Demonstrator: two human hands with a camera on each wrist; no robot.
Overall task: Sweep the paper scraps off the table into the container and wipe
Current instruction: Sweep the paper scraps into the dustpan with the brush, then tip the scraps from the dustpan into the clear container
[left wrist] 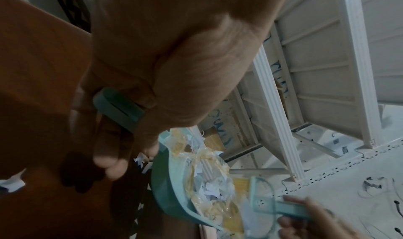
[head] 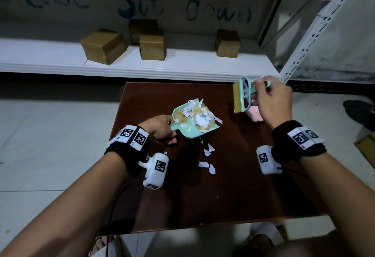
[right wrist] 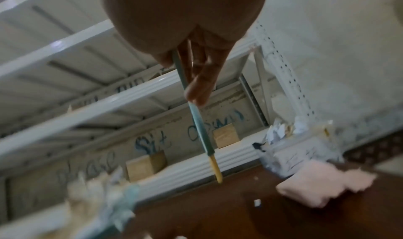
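My left hand (head: 162, 128) grips the handle of a mint-green dustpan (head: 189, 133), which is heaped with white paper scraps (head: 197, 117) and yellowish bits over the dark brown table (head: 223, 195). The left wrist view shows my fingers (left wrist: 109, 163) curled round the dustpan handle (left wrist: 119, 108) and the full pan (left wrist: 170, 191). My right hand (head: 272, 102) holds a small mint brush (head: 242, 96) with yellow bristles, lifted above the table's far right corner. In the right wrist view the brush (right wrist: 200, 127) appears edge-on. Several loose scraps (head: 209, 159) lie on the table below the dustpan.
A folded pink cloth (head: 254, 115) (right wrist: 316, 185) lies at the far right of the table, under the brush. Behind the table stands a white metal shelf (head: 182, 68) with several cardboard boxes (head: 104, 46). Pale floor tiles surround the table; a dark shoe (head: 359, 114) lies at the right.
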